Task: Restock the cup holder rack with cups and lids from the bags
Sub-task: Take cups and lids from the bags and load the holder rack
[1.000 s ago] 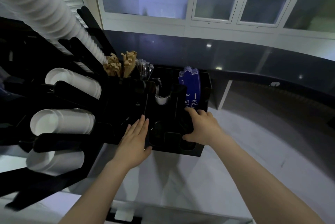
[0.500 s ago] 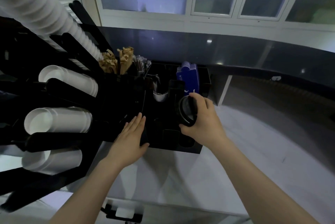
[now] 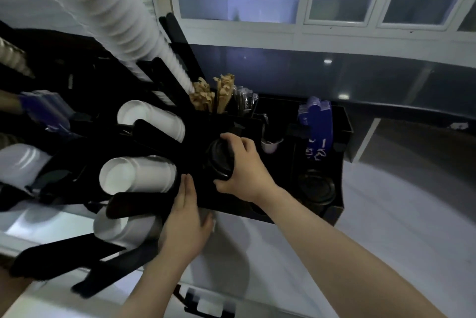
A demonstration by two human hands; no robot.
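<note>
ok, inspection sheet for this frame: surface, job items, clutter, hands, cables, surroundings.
Surface: pale countertop, bare patch at right.
Job's things: black cup holder rack with stacks of white cups lying in its slots; long white cup stack slanting overhead; black lids held over the black organiser; more black lids in its right well.
Clutter: brown packets, wrapped stirrers, blue sleeves.
Hands: left hand flat against the organiser's front; right hand grips the lids.
Cables: nothing seen.
Surroundings: dark backsplash, white-framed cabinets above.
</note>
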